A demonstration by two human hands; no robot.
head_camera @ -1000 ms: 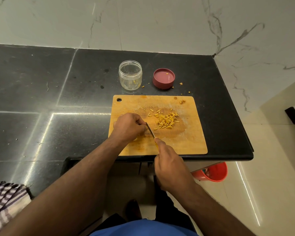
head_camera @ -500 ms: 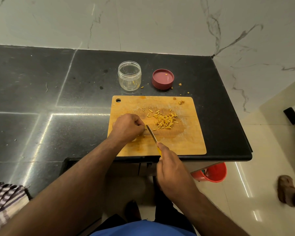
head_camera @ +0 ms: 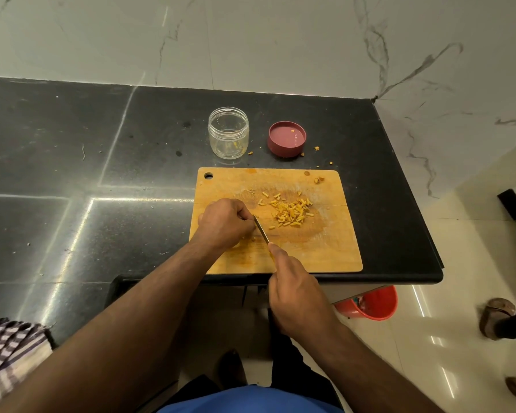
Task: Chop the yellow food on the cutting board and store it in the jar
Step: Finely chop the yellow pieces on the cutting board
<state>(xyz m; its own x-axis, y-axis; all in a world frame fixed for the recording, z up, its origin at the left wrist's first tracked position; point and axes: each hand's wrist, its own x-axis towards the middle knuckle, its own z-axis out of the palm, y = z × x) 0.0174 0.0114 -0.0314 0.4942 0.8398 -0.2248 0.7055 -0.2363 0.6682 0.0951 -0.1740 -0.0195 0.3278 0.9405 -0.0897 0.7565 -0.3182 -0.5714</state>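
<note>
A wooden cutting board (head_camera: pixel 325 251) lies at the counter's front edge. A pile of chopped yellow food (head_camera: pixel 291 211) sits on its middle. My left hand (head_camera: pixel 224 223) is curled on the board's left part, its fingertips hiding whatever it holds against the blade. My right hand (head_camera: pixel 295 289) grips the handle of a knife (head_camera: pixel 261 229), index finger along its back; the blade lies just right of my left fingers. A clear jar (head_camera: pixel 228 132) stands open behind the board, a few yellow bits at its bottom. Its maroon lid (head_camera: pixel 286 138) lies upside down to the right.
The black stone counter (head_camera: pixel 87 162) meets a marble wall (head_camera: pixel 251 40) behind and ends at the right. A few yellow crumbs lie near the lid. A red bucket (head_camera: pixel 373 304) stands on the floor below. A checked cloth (head_camera: pixel 9 350) lies at left. Another person's sandalled foot (head_camera: pixel 496 315) is at right.
The knife and both hands have hardly shifted on the board. Another person's foot has come into view on the floor at the right.
</note>
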